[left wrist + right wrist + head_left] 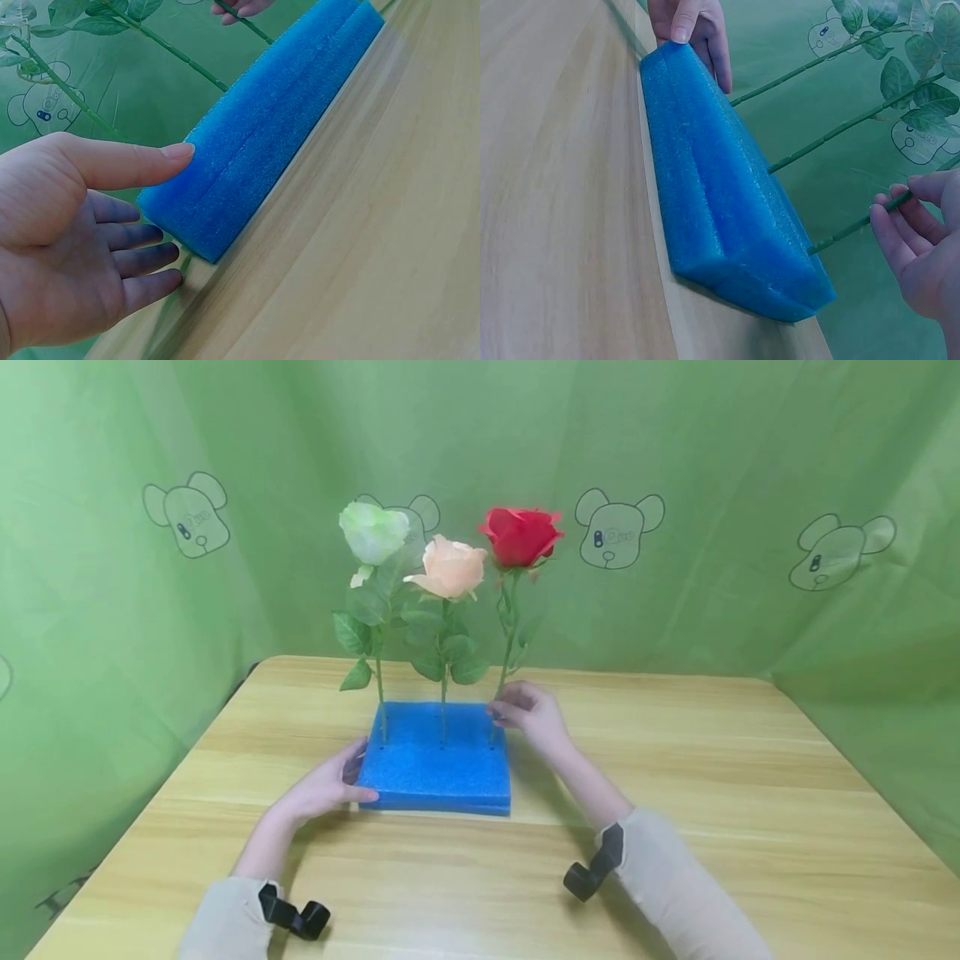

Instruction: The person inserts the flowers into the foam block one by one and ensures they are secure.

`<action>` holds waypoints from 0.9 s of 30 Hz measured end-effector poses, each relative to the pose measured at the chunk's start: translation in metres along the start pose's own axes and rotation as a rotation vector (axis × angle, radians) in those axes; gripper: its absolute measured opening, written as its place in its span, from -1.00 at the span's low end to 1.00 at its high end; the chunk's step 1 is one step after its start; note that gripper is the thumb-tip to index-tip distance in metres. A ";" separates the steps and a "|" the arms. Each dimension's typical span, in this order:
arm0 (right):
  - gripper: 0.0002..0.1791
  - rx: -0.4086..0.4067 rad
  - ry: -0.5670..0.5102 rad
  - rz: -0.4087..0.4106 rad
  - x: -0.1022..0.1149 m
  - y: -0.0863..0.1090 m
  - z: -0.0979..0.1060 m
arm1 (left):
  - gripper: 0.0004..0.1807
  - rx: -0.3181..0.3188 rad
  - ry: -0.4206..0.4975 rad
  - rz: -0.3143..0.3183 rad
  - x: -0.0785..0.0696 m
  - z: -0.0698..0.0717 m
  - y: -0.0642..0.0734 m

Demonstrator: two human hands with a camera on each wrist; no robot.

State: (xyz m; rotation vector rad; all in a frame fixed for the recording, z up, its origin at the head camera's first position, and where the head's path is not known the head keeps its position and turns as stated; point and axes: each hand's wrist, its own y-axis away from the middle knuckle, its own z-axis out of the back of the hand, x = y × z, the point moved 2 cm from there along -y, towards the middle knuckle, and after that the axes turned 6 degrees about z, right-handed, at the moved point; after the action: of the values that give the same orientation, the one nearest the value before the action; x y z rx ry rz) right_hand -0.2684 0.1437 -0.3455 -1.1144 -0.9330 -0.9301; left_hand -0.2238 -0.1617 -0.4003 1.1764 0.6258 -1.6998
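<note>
A blue foam block (438, 772) lies on the table, and three artificial roses stand in it. My right hand (536, 718) pinches the stem of the red rose (521, 537) between thumb and fingertips, above the block's right side. At the block's left end is my left hand (326, 785). Its thumb (142, 163) rests on the foam's edge, while the other fingers stretch out beside the end face. A peach rose (452, 568) stands in the middle and a pale green-white rose (372, 532) on the left, both upright with green leaves.
The wooden table (690, 760) extends on both sides of the block and in front of it. Behind hangs a green curtain (480, 427) printed with bear faces. A black wrist mount (596, 864) sits on the right sleeve, another black mount (292, 914) on the left.
</note>
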 end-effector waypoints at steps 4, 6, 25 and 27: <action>-0.72 0.018 0.006 0.022 -0.001 -0.002 -0.001 | 0.04 -0.005 0.001 0.006 -0.001 0.001 0.001; -0.72 0.027 0.008 0.029 -0.001 -0.002 -0.002 | 0.04 -0.010 -0.006 0.009 -0.002 0.002 0.001; -0.68 0.020 0.011 0.024 -0.007 0.001 0.001 | 0.03 -0.016 -0.025 0.020 0.000 0.002 0.001; -0.68 0.017 0.017 0.029 -0.007 0.001 0.002 | 0.03 -0.020 -0.026 0.022 -0.001 0.002 0.001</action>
State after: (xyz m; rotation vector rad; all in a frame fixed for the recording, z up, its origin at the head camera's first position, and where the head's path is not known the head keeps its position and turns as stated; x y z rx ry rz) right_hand -0.2698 0.1471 -0.3521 -1.1014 -0.9071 -0.9047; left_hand -0.2236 -0.1631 -0.3990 1.1415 0.6107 -1.6845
